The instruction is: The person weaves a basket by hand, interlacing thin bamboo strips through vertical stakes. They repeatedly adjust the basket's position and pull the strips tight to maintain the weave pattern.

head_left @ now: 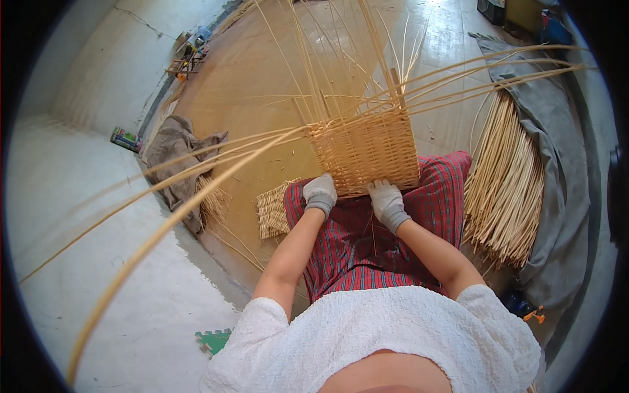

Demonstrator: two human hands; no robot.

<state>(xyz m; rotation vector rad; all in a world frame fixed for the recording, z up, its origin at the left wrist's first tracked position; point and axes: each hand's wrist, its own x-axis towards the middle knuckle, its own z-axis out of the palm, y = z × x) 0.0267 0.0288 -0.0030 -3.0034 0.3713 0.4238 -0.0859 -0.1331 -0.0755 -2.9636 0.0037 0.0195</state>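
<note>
- Golden, flat-sided wicker basket point(367, 150): twelve o'clock from the person.
- White-gloved left hand point(320, 192): touching its seven o'clock.
- White-gloved right hand point(386, 200): six o'clock; cannot tell if either pinches.

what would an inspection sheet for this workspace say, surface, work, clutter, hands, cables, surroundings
surface: red cloth over the lap, meeting the basket's near edge
work: basket, woven, long canes sticking out
clutter: woven piece on the floor, left of the lap
hands: left hand and right hand, both gloved, at the basket's near edge; grip unclear
cables: nothing seen
surroundings: cane bundle at right, beside grey cloth; brown cloth at left
</note>
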